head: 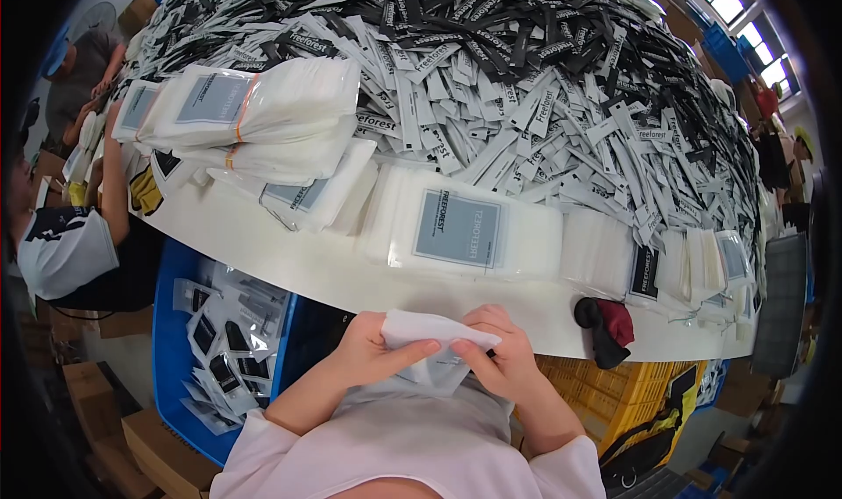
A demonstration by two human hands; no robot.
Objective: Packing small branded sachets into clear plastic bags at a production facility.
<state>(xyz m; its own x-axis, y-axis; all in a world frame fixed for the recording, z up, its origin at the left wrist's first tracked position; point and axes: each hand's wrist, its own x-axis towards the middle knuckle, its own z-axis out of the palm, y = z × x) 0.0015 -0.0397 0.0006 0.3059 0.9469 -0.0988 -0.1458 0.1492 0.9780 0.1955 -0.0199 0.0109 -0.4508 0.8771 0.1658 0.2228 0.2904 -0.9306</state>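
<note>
Close to my body, below the table's edge, my left hand (375,354) and my right hand (490,351) both pinch the upper edge of a translucent plastic pouch (437,374). The thumbs lie on its near side; most other fingers are hidden. What the pouch contains cannot be told. Beyond my hands, on the white table (316,259), lies a row of flat pouches (460,226) with grey printed labels. To the left, pouch bundles (263,104) are held by orange bands. Behind them spreads a large heap of slim white packets (454,98) and black packets (480,6).
A blue bin (164,367) holding filled pouches stands at my left. A black and dark red cloth item (605,331) lies on the table's edge at right, above a yellow crate (592,394). Cardboard boxes (168,449) stand lower left. Other people (66,249) are at the table's left.
</note>
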